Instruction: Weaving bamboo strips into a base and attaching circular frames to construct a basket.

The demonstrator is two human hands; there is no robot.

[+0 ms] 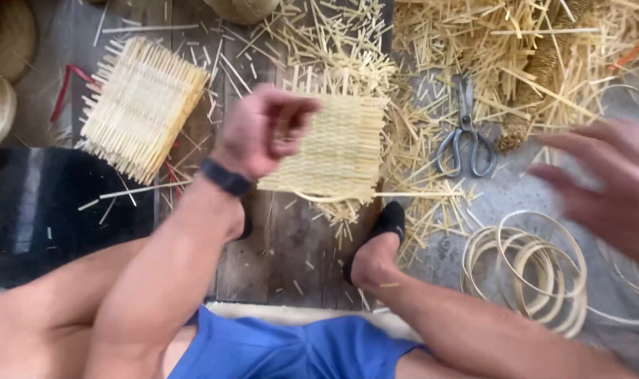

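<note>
The left hand (263, 130), fingers curled shut on nothing visible, hovers over the left edge of the woven bamboo mat (337, 151) lying on the floor planks (291, 245) just ahead of the feet. The right hand (607, 186), blurred at 3 o'clock, has its fingers spread open. The scissors (465, 137) lie at 1 o'clock; a careless reach could catch the blades or loosen the mat's free strip

Single head view, looking steeply down, close over lap and floor.
</note>
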